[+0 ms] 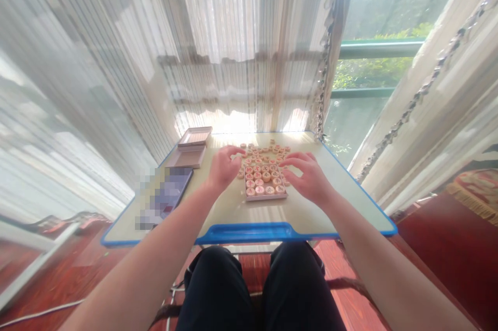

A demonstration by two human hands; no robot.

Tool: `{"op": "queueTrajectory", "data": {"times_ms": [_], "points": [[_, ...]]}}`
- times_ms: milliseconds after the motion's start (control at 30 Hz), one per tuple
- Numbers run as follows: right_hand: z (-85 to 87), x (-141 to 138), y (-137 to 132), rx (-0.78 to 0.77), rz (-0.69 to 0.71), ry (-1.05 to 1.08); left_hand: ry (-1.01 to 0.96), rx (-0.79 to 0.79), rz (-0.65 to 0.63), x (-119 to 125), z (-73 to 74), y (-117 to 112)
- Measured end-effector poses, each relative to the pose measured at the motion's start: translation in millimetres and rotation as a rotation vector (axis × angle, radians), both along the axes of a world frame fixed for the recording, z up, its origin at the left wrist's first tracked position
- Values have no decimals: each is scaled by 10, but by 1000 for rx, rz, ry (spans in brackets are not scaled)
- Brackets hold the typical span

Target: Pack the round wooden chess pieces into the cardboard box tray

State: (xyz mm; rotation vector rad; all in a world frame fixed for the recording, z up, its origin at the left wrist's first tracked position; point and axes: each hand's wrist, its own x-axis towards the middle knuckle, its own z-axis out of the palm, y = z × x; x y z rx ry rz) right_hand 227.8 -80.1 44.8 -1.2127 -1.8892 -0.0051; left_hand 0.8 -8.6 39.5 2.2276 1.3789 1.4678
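A shallow box (266, 197) stands on the table in front of me. Round wooden Chinese chess pieces (260, 190) with red and dark characters lie in rows inside it, with a gap among them in the nearer half. Beyond the box, several loose pieces (268, 150) are scattered. My left hand (226, 166) hovers at the box's left, fingers stretched towards the loose pieces and thumb apart from them; I see nothing held. On the other side, my right hand (309, 173) has its fingers spread near the box's right edge, close to a few pieces, with nothing visible in it.
The pale folding table (334, 206) has a blue rim with a blue trough (249, 231) at its near edge. Two shallow box parts (190, 156) lie at the far left. A tablet-like device (175, 188), partly pixelated, lies nearer. Striped curtains (233, 19) hang behind the table.
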Motion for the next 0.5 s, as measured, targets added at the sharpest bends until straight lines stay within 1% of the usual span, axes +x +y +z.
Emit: {"op": "queueTrajectory", "data": {"times_ms": [67,133,167,233,267,300,333,400,467,500], "points": [[137,19,225,-77,-16,4,-21,-25,6,-12,77,209],[196,30,501,-116,-43,-43,-37,-35,3,25,70,376],[186,35,640,-134,-59,-86,-58,-18,20,50,36,435],[91,44,876,-185,-106,-159,-106,74,90,89,-65,500],[20,47,961,-205,-134,-189,-125,148,141,96,-118,509],[-56,49,1019,-210,-155,-216,-106,218,162,94,-165,506],[-128,48,1053,-201,-160,-250,-49,244,108,86,-201,496],[-232,39,1065,-167,-109,-332,55,285,46,67,-239,474],[-274,26,1044,-172,-48,-395,120,287,20,63,-246,465],[-279,21,1035,-189,-43,-410,136,281,18,70,-246,466]]}}
